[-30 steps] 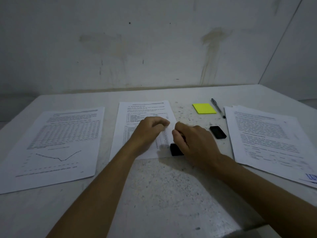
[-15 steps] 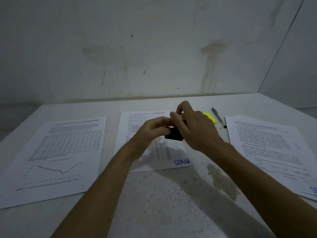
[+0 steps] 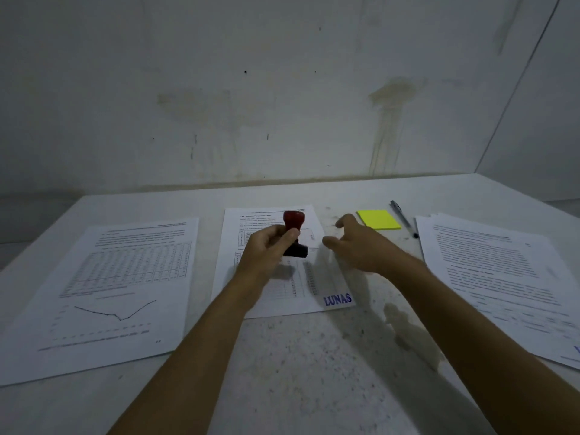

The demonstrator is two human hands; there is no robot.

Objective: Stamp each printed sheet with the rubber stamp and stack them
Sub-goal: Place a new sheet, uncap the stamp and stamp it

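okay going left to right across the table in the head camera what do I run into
Graph sheet → middle sheet stamped LUNAS with the left hand holding the rubber stamp above it → right hand → yellow sticky notes → pen → right stack of sheets.

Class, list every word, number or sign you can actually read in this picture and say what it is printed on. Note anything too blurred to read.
"LUNAS": blue stamp mark at the near right corner of the white middle sheet.
Printed text and tables on the middle sheet, the white left sheet with a line graph and the white right stack of sheets: too blurred to read.
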